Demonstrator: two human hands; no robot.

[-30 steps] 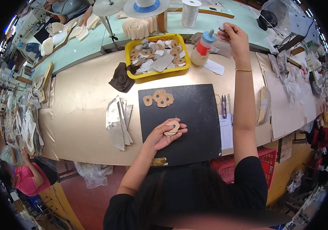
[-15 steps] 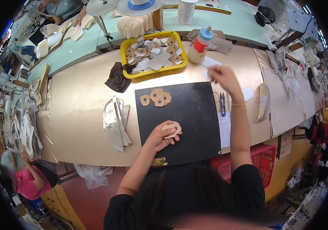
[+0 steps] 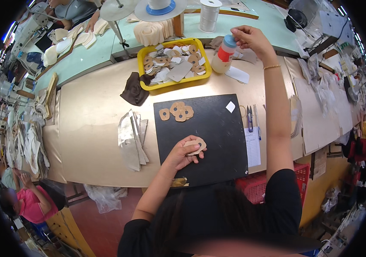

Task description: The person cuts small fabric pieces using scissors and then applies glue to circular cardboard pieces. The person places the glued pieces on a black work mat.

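Observation:
My left hand (image 3: 186,152) is closed round a small stack of tan shaped pieces (image 3: 197,144), the top one showing a dark round spot, above a black board (image 3: 208,128). On that board rest several similar tan pieces (image 3: 178,107), partly overlapping, and a small white piece (image 3: 230,106) at the far right. My right hand (image 3: 251,40) is up at the top of a squeeze bottle (image 3: 223,55) with a blue cap and red band. Its fingers are curled together at the nozzle, which they hide. The bottle stands on the table, leaning slightly.
Beyond the board sits a yellow tray (image 3: 175,88) heaped with tan and white pieces, beside a dark cloth (image 3: 134,90). Grey strips (image 3: 131,143) lie left of the board. Thread snips (image 3: 250,119) and a paper sheet (image 3: 252,147) lie right. Another person's hand (image 3: 92,23) is far left.
My right hand has moved up and away to the bottle's top. The small white piece now lies on the black board. My left hand still holds the tan pieces.

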